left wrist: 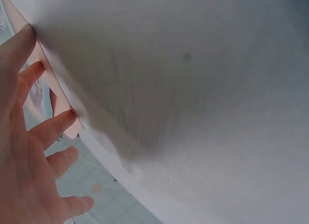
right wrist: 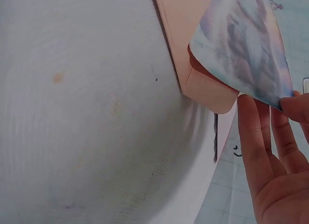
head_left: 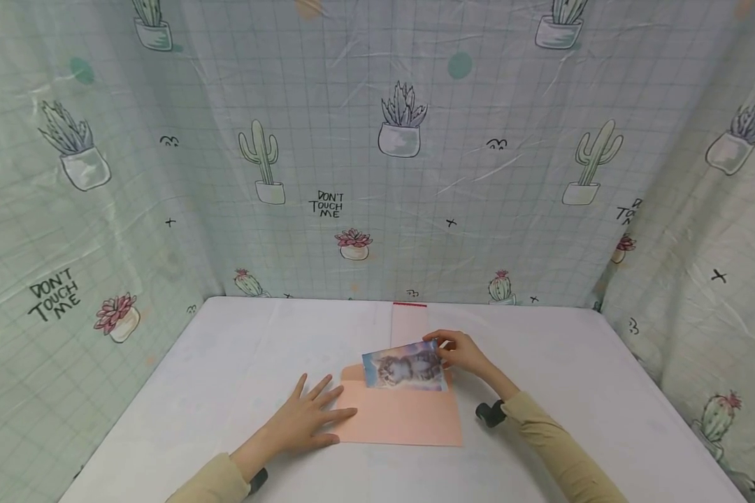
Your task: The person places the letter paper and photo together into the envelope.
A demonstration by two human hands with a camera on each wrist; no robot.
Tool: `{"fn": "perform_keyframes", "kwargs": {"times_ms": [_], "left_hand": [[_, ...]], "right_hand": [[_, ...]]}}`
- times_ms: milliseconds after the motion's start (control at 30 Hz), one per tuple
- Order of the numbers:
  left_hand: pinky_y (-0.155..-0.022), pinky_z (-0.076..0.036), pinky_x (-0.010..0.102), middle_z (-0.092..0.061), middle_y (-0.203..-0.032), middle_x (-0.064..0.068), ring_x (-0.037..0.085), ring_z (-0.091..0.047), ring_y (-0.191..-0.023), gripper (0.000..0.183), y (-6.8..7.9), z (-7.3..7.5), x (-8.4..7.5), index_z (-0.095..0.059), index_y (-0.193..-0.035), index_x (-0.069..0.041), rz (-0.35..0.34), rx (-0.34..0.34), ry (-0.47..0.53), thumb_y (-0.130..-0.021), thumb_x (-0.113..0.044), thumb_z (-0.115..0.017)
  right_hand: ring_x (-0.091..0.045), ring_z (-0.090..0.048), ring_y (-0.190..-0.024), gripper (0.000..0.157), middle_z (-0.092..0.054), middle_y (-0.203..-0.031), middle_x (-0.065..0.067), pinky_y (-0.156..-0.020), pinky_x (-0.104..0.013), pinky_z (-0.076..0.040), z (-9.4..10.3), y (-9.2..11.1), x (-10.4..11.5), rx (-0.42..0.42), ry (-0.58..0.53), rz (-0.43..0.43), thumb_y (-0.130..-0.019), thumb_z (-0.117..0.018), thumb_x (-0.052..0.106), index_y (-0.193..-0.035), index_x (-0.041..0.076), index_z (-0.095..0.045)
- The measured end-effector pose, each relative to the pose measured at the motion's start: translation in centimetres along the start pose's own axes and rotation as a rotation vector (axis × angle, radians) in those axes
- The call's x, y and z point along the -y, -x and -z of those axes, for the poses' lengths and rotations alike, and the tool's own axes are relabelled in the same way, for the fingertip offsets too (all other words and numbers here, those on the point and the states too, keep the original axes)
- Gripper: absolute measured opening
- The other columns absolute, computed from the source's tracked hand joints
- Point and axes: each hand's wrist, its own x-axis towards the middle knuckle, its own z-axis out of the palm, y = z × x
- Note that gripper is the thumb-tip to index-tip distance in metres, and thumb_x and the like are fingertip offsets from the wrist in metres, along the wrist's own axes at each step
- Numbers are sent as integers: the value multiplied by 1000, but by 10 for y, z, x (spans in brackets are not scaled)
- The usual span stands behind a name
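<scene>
A peach-coloured envelope [head_left: 409, 418] lies on the table with its open side away from me. From its mouth sticks a card with a cat picture [head_left: 403, 369], tilted, its lower edge inside or just over the envelope; which, I cannot tell. My right hand [head_left: 458, 351] pinches the card's upper right corner between thumb and fingers, also seen in the right wrist view, where the card [right wrist: 246, 40] rises above the envelope flap [right wrist: 210, 91]. With fingers spread, my left hand [head_left: 308, 416] rests on the envelope's left edge.
A pale pink strip with a red end [head_left: 410, 318] lies behind the envelope, reaching the back edge of the white table [head_left: 226, 363]. Cloth printed with cacti [head_left: 352, 140] hangs at the back and both sides. Dark wrist devices [head_left: 491, 413] sit under the sleeves.
</scene>
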Motion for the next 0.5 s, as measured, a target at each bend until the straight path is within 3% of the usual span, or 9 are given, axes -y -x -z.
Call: {"fn": "perform_keyframes", "kwargs": {"times_ms": [100,200,500], "left_hand": [[-94,-22,69,-44,-137,9,39,-32,-129,48,1,0,-1,-46,-129,-34,1,-2,6,-84,-51,-48],[-95,-22,69,-44,-137,9,39,-32,-129,49,1,0,-1,-46,-129,-33,3,-3,3,-84,-51,-48],[-94,-23,69,-44,-137,9,40,-32,-129,48,0,2,-2,-47,-129,-33,6,-15,-4,-84,-51,-49]], "right_hand": [[-41,-57,-68,29,-54,-91,-26,-57,-45,-53,2,5,14,5,-4,17,-85,-50,-5,-113,-5,-56],[-40,-57,-66,28,-55,-90,-24,-56,-45,-53,1,6,16,-7,16,31,-84,-51,-5,-111,-5,-57],[-18,-58,-61,26,-58,-89,-18,-51,-34,-53,-5,-5,-14,-34,17,59,-84,-54,1,-109,3,-61]]}}
